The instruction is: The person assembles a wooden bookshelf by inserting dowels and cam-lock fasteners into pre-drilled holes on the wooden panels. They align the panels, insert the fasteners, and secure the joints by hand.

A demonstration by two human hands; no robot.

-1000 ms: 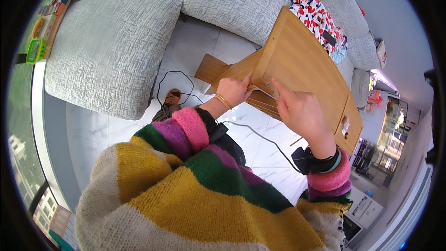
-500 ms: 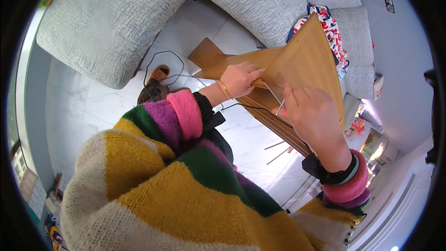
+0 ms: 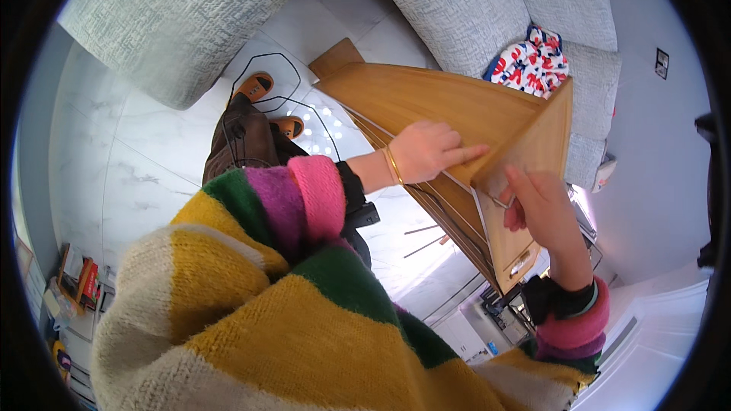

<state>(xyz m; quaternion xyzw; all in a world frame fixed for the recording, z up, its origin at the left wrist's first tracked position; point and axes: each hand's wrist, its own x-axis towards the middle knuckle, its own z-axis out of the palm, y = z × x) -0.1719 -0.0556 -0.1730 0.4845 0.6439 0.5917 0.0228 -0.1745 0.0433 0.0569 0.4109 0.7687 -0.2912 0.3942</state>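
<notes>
Wooden panel (image 3: 457, 106): a light-coloured board with visible grain, held up at an angle above the floor. It runs from its corner near the feet toward the sofa, and its near edge meets a second board face at a corner between the two hands.
Second board face (image 3: 544, 141): same wood, turned toward the right hand. Below it a lower section carries a small metal handle (image 3: 521, 260).
Left hand (image 3: 430, 151): lies flat on the panel's near edge with the fingers extended and pressed together, the index finger pointing toward the corner. A thin gold bangle (image 3: 393, 166) sits on the wrist.
Right hand (image 3: 544, 209): is raised just below the corner, fingers curled, fingertips (image 3: 512, 176) touching the lower edge of the second board face. Whether it pinches a small part there cannot be told.
Sleeves (image 3: 304, 205): a knitted jumper in pink, purple, green, yellow and cream stripes covers both forearms.
Floor (image 3: 145, 160): white marble-look tiles. A black cable (image 3: 270, 80) loops over them near the feet.
Feet (image 3: 255, 87): orange slippers, brown trousers above them.
Sofa (image 3: 190, 23): grey textured upholstery, an L-shaped run behind the panel.
Patterned cloth (image 3: 533, 65): red, white and blue, lying on the sofa seat just past the panel's far end.
</notes>
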